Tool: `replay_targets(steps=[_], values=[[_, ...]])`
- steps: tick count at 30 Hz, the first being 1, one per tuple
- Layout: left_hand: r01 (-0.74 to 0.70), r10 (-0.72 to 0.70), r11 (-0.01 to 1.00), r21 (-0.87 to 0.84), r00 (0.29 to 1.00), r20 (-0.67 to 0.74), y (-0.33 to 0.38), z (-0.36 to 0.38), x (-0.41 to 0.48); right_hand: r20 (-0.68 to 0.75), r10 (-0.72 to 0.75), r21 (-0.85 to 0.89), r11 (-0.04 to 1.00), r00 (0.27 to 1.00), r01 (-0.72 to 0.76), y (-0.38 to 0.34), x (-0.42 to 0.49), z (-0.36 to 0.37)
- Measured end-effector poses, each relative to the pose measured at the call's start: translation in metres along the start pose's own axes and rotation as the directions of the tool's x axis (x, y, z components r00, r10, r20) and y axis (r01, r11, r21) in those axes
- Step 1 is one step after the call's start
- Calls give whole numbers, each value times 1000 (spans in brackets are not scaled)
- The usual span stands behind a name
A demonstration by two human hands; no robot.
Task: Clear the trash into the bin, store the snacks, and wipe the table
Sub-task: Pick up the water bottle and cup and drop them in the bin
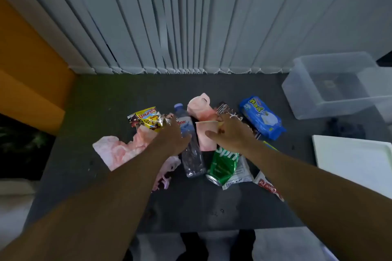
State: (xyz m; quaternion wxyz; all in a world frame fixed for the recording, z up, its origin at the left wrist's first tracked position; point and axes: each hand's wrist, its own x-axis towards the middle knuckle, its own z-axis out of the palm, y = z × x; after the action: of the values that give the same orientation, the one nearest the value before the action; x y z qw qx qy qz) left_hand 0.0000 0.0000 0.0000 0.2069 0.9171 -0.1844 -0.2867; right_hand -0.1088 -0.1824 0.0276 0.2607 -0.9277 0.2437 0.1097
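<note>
On the dark table lies a heap of litter and snacks. My right hand grips a stained paper cup, thumb on its side and fingers over its rim. My left hand reaches forward with straight fingers; its fingertips touch the foil edge of a yellow snack wrapper and its thumb lies across a clear water bottle. A green Sprite can lies on its side below the cup. A blue snack pack lies to the right.
Pink-stained tissues lie at the left and a crumpled one behind the cup. A Choco Pie wrapper sits under my right forearm. A clear plastic box stands at the back right, a white tray in front of it. Blinds hang behind.
</note>
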Motion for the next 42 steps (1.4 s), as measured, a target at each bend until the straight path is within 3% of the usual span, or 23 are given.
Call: replay_targets(steps=[7, 15, 23, 30, 42], values=[[23, -11, 992, -122, 995, 96, 0, 14, 6, 92, 97, 72, 992, 991, -104, -12, 11, 24], [195, -167, 965, -178, 972, 163, 12, 9, 9, 94, 102, 169, 979, 990, -117, -12, 12, 20], [234, -229, 939, -252, 972, 48, 26, 1, -9, 66, 44, 79, 996, 997, -50, 2, 5, -10], [219, -256, 933, -285, 962, -97, 36, -3, -44, 48, -32, 125, 992, 998, 25, 15, -9, -30], [239, -341, 918, -316, 882, -325, 38, -17, -138, -2, -318, 123, 941, 948, 316, -7, -37, -54]])
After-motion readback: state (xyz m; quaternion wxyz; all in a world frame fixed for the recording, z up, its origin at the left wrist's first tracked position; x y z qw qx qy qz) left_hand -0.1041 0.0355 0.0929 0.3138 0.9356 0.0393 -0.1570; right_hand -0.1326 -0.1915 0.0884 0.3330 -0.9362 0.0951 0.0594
